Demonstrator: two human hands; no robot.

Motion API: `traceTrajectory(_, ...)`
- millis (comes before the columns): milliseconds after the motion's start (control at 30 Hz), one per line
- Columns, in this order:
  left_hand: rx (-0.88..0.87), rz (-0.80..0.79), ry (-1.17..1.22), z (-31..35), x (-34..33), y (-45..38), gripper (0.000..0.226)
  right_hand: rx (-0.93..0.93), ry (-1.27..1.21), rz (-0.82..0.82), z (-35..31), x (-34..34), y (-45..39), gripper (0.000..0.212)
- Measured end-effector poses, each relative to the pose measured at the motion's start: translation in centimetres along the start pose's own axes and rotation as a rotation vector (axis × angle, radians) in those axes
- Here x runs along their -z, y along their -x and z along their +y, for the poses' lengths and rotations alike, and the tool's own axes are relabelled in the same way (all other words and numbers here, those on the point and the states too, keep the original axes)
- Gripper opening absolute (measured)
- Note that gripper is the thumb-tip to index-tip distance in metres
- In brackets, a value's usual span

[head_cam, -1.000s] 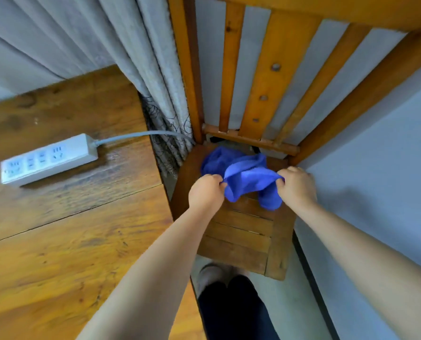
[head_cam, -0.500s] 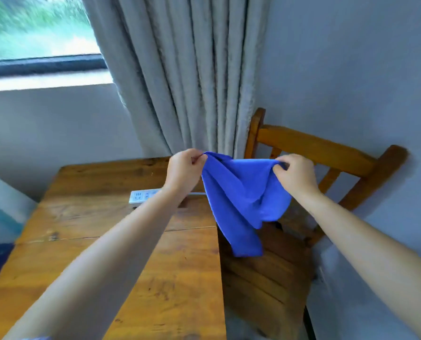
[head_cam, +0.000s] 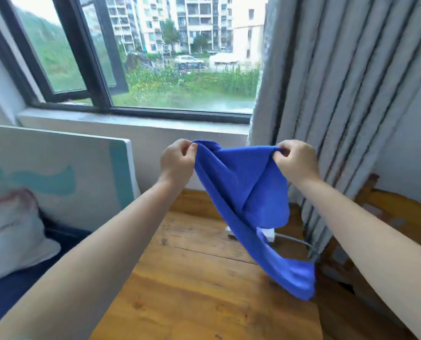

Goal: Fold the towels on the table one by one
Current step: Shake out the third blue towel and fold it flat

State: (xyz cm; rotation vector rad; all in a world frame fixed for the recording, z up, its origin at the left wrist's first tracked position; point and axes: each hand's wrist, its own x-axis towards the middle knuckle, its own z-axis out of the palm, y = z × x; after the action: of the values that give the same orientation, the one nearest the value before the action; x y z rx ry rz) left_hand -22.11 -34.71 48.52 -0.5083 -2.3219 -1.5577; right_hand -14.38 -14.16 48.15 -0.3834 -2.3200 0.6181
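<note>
The wooden surface (head_cam: 204, 278), worn and grainy with a seam across its planks, is now faced, where a second ago a chair seat was looked down upon. The blue towel (head_cam: 244, 190), soft microfibre by its look, has been lifted off that seat and is held in the air above the surface's far right corner, rumpled, one tail hanging towards the right edge. An upper corner is pinched in the left hand (head_cam: 177, 160), another in the right hand (head_cam: 295, 159). Spreading it flat is judged the next step. A white power strip (head_cam: 268, 235) is half hidden behind it.
</note>
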Motion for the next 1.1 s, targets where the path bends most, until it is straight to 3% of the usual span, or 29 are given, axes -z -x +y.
traceTrajectory(300, 0.290, -0.293, -0.311, -13.6, 8.6, 3.3, 0.021, -0.013, 0.154, -0.521, -6.3, -11.2, 5.3, 0.019)
traceTrajectory(500, 0.469, -0.324, -0.366, -19.4, 9.9, 4.8, 0.018, -0.074, 0.185, -0.685, -7.5, -17.6, 6.5, 0.017)
traceTrajectory(633, 0.568, -0.264, -0.314, -23.2, 10.9, 4.8, 0.019, -0.030, 0.205, -0.716, -8.3, -22.0, 5.2, 0.017)
traceTrajectory(767, 0.630, -0.095, -0.205, -26.1, 11.3, 2.5, 0.018, 0.104, 0.160, -0.534, -8.1, -26.7, 3.8, 0.031)
traceTrajectory(833, 0.671, -0.059, -0.253, -28.0, 10.6, 1.9, 0.019, 0.025, 0.097, -0.529, -6.9, -29.2, 3.9, 0.040)
traceTrajectory(900, 0.758, -0.113, -0.351, -30.0, 9.6, 2.8, 0.025, -0.049, 0.112, -0.656, -4.6, -31.1, 5.5, 0.042)
traceTrajectory(1033, 0.932, -0.361, -0.543, -34.5, 7.4, 6.8, 0.039, -0.155, 0.206, -0.941, 0.8, -33.3, 11.0, 0.022)
traceTrajectory(1100, 0.999, -0.458, -0.588, -36.3, 6.7, 8.9, 0.037, -0.185, 0.246, -1.027, 2.8, -34.0, 13.8, 0.022)
